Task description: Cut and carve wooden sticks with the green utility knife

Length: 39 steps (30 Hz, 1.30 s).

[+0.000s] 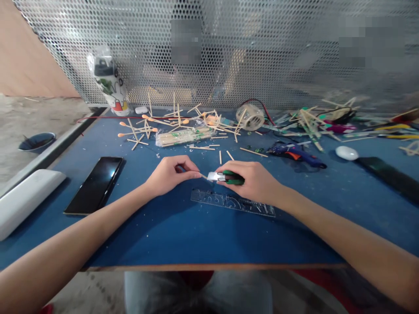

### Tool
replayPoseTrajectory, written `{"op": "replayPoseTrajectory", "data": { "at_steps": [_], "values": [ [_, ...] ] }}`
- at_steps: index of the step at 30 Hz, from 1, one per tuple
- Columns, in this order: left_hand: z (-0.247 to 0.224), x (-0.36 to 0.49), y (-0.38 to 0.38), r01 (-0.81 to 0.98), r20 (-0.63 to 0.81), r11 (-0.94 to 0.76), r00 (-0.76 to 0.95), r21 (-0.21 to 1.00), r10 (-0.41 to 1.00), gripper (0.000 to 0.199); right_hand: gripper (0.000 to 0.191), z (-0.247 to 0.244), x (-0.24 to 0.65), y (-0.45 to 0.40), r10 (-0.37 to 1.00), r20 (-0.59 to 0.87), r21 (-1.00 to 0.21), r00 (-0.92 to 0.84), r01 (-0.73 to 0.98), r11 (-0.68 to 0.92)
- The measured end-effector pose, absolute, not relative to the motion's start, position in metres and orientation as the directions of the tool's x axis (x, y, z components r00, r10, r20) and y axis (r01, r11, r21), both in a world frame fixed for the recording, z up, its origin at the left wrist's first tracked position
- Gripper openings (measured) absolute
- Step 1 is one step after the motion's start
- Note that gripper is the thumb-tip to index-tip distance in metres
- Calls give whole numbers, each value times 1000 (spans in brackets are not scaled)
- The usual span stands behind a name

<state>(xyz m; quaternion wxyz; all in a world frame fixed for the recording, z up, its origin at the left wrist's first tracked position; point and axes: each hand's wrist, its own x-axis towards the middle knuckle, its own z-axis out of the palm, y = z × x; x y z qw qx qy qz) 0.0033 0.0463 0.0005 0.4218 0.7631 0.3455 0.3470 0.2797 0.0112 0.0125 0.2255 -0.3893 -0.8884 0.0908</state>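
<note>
My left hand point(174, 175) pinches a short thin wooden stick point(203, 176) between thumb and fingertips, above the middle of the blue table. My right hand point(253, 179) is wrapped round a green-handled cutter point(231, 177), whose silvery head meets the stick's right end. Just below my right hand lies a clear plastic ruler point(229, 201). Two short cut sticks point(220, 157) rest behind my right hand. Farther back is a plastic-wrapped bundle of sticks point(185, 137), with small stick frames standing around it.
A black phone point(94, 185) and a white case point(29, 200) lie at left, a bottle point(111, 89) behind them. A blue glue gun point(297, 155), a white oval object point(347, 152) and piled sticks point(307, 126) occupy the right. A perforated metal panel point(216, 52) borders the back.
</note>
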Motion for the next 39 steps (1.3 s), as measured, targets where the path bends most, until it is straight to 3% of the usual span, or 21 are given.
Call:
{"op": "replayPoseTrajectory", "data": {
  "at_steps": [7, 11, 13, 16, 19, 27, 34, 39],
  "values": [
    [2, 15, 26, 227, 259, -407, 486, 884, 834, 18, 32, -1, 279, 7, 563, 458, -92, -688, 593, 800],
    [1, 15, 25, 304, 207, -382, 477, 873, 854, 16, 30, -3, 279, 4, 562, 435, -54, -703, 603, 796],
    [-1, 13, 28, 394, 201, -414, 478, 821, 855, 18, 34, -3, 277, 3, 589, 412, -66, -695, 622, 780],
    [-1, 7, 35, 527, 255, -556, 538, 643, 804, 15, 37, -4, 276, 3, 622, 372, -106, -689, 634, 766],
    [2, 1, 37, 548, 234, -634, 627, 545, 743, 13, 36, -3, 278, 4, 666, 336, -167, -666, 654, 738],
    [12, 1, 23, 552, 191, -757, 749, 349, 634, 45, 25, 8, 296, 8, 755, 313, -277, -576, 705, 653],
    [11, 2, 21, 554, 173, -778, 770, 294, 614, 47, 23, 8, 300, 8, 779, 299, -330, -550, 707, 626],
    [10, 3, 14, 599, 162, -754, 743, 270, 649, 38, 33, 3, 287, -4, 768, 213, -367, -604, 679, 636]
  ]
}}
